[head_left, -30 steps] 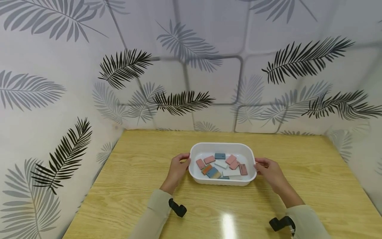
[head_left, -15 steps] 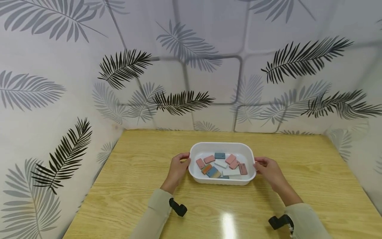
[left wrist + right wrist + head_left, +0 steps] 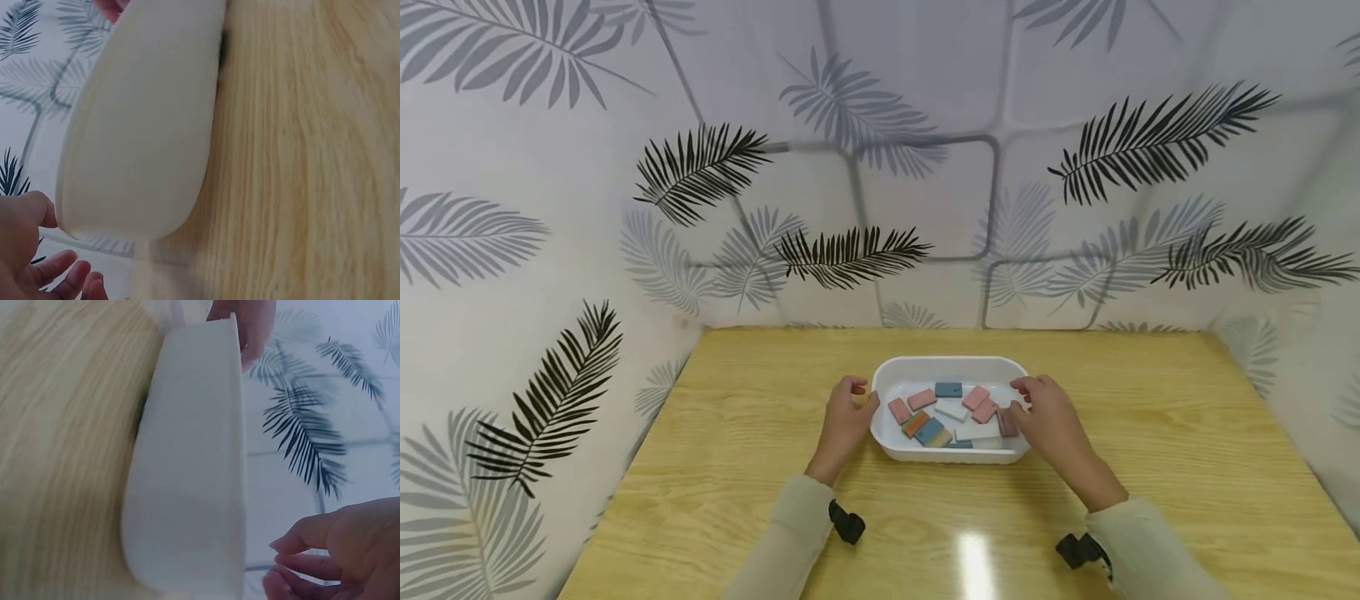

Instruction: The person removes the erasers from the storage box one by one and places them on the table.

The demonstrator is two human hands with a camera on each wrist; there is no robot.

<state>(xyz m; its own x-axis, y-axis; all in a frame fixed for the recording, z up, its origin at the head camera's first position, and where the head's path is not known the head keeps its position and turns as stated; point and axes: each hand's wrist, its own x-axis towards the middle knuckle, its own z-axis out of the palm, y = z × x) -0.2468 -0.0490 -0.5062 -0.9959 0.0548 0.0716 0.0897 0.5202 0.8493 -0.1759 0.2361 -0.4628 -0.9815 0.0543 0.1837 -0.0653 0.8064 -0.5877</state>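
A white oblong plastic tub (image 3: 951, 456) stands on the table, holding several small flat rectangular blocks. Pink blocks (image 3: 921, 399), a dark blue one (image 3: 948, 389), white ones (image 3: 977, 432), an orange one (image 3: 915, 423) and a blue-and-tan one (image 3: 933, 432) are among them. At the tub's left end is my left hand (image 3: 842, 423); in the left wrist view its thumb (image 3: 41, 207) is right at the rim, with the other fingers apart from the wall. My right hand (image 3: 1051, 417) hovers over the right end, thumb and fingers parted, nothing between them, partly hiding a pink block.
The wood-grain table (image 3: 760, 392) reaches back to a wall covering (image 3: 925, 200) printed with leaves, which also rises along the left and right sides. Black wrist cameras (image 3: 847, 523) are strapped over both sleeves (image 3: 786, 533).
My right hand has let go of the tub's right rim and moved left, over its end. My left hand's fingers have loosened from the left rim. The head view has shifted slightly.
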